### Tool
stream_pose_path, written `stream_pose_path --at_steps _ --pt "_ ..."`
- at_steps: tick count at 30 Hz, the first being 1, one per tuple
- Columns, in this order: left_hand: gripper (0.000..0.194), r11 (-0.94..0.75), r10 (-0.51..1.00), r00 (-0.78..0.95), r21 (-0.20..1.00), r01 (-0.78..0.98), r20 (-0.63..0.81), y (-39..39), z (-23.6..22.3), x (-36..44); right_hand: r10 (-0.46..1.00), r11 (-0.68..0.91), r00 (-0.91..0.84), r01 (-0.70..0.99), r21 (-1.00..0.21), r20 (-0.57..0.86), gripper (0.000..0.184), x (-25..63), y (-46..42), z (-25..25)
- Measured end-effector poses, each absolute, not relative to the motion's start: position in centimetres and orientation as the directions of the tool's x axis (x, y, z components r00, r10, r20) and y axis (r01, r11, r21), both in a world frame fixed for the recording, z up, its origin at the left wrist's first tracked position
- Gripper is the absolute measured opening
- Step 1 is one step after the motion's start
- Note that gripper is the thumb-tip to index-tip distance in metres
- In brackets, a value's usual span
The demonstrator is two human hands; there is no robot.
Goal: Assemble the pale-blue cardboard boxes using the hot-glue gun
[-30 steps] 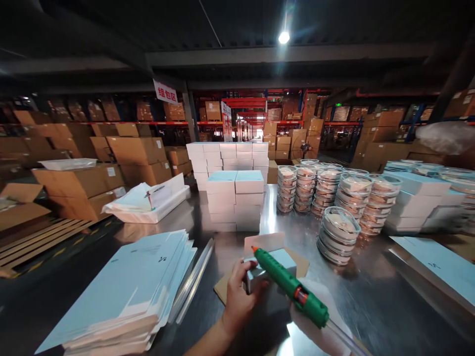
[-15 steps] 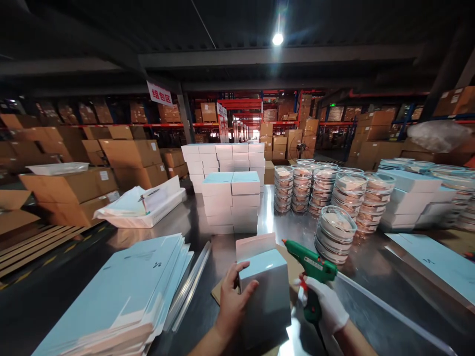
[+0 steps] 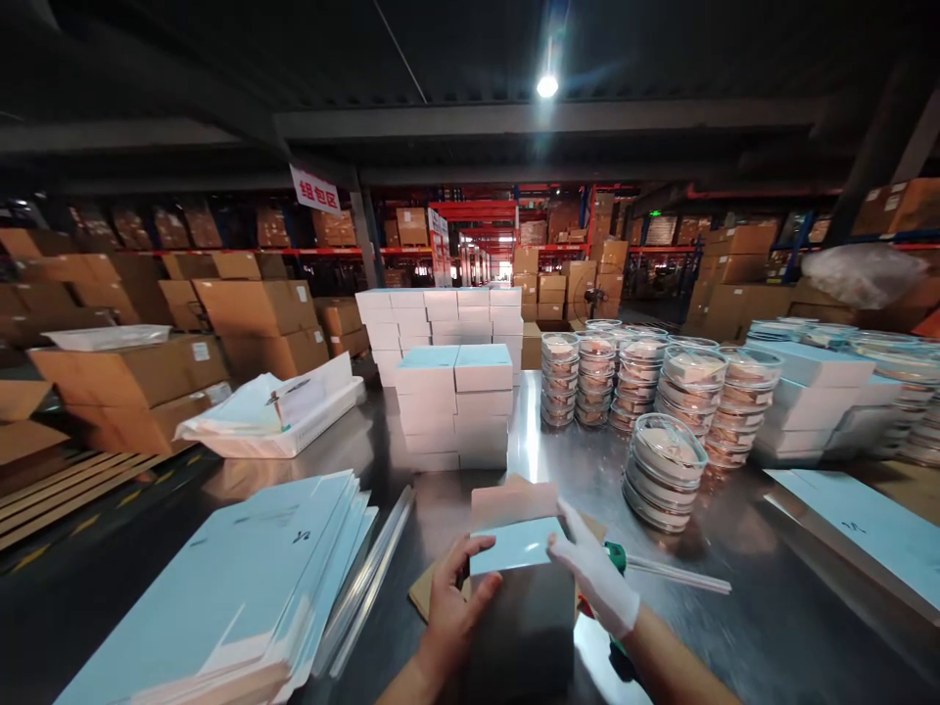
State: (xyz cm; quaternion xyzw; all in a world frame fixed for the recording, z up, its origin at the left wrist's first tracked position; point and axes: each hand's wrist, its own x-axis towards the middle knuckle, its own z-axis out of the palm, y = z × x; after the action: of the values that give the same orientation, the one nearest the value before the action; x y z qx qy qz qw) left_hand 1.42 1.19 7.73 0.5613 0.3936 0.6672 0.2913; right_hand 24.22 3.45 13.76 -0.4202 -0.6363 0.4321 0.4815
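Gripping box edges, both hands.

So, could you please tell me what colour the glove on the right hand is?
White, seen in the head view: the white glove.

Pale blue box, white glove, green glue gun.

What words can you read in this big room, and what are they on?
"组包区": red characters on the white hanging sign.
Flat blue sheets: a small dark mark, too small to read.
White labels on the brown cartons: too small to read.
Box in the hands: no words visible.
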Motion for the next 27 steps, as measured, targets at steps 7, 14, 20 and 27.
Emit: stream_pose_path --at_steps 7,14,20,27 --pt "0.037 -0.631 0.760 -0.207 0.776 -0.007 0.616 2.0 7.5 0.8 0.857 0.419 -0.391 0.152 -0.895 0.335 0.059 24.5 4.3 12.8" --pt "0.030 -0.729 0.682 0.106 0.684 0.020 0.724 2.4 9.6 -1.3 0.730 0.623 -0.474 0.164 -0.765 0.493 0.025 25.3 3.6 10.5" --pt "0.023 -0.760 0.645 0.145 0.650 0.018 0.750 2.1 9.4 -1.5 0.666 0.708 -0.463 0.148 -0.690 0.584 0.027 25.0 2.9 11.3" --pt "0.074 -0.692 0.721 0.055 0.720 0.043 0.690 1.3 7.0 -0.5 0.687 0.704 -0.461 0.234 -0.670 0.562 0.044 25.1 2.3 10.0"
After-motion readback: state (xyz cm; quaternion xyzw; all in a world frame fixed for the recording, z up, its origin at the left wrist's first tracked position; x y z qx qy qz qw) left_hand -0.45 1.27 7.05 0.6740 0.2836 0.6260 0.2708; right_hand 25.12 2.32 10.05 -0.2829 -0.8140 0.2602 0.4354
